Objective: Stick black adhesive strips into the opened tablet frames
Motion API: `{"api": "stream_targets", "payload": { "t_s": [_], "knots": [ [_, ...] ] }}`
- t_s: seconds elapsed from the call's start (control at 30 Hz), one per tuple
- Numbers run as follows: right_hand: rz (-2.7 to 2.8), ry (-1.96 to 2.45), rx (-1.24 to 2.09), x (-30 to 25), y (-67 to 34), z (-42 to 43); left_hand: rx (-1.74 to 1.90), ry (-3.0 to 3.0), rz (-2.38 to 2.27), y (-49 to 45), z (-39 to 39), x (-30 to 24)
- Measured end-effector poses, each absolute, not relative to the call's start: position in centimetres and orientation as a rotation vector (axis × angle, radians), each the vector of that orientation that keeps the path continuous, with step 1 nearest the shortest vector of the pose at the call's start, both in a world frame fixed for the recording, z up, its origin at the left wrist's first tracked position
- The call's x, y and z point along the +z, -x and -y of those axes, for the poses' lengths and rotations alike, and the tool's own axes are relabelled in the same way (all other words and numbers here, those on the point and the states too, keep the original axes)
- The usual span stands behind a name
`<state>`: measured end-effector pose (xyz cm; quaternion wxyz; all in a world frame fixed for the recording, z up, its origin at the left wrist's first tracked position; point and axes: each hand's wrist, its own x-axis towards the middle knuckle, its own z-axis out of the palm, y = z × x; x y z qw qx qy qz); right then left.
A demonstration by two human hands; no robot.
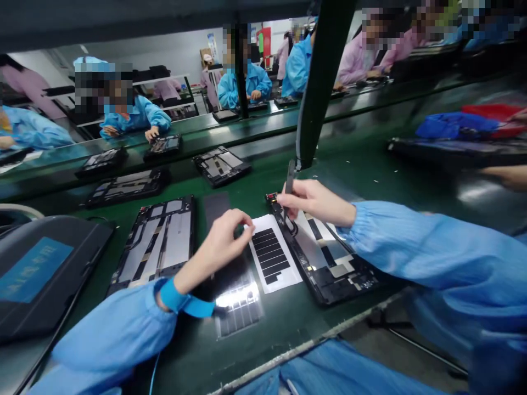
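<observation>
From the head view, I have the left hand (222, 241) pinched closed at the corner of a white backing sheet (274, 255) with black strips. The sheet lies just left of an open tablet housing (325, 263), probably to keep it within easy reach. The right hand (313, 200) grips a black pen-like tool (290, 178) upright, its tip at the housing's edge.

Two hands at work among six tablet frames.
One left hand (218, 247), one right hand (315, 200), six tablet frames (152, 247) (321, 258) (127, 186) (102, 162) (162, 145) (220, 164), one white sheet (274, 255), one slim black tool (289, 178).
</observation>
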<state>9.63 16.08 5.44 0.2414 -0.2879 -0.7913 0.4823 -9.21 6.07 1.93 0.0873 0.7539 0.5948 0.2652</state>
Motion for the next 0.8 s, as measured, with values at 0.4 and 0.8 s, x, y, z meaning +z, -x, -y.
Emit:
{"api": "stream_targets", "payload": {
  "t_s": [0.4, 0.8],
  "knots": [
    [1.931, 0.966, 1.564, 0.4, -10.4, -16.7, 0.895, -2.274, -1.415, 4.7, -4.5, -2.4],
    [1.882, 1.019, 1.519, 0.2, -10.3, -16.6, 0.788, -2.358, -1.384, 4.6, -4.4, -1.8]
  ]
}}
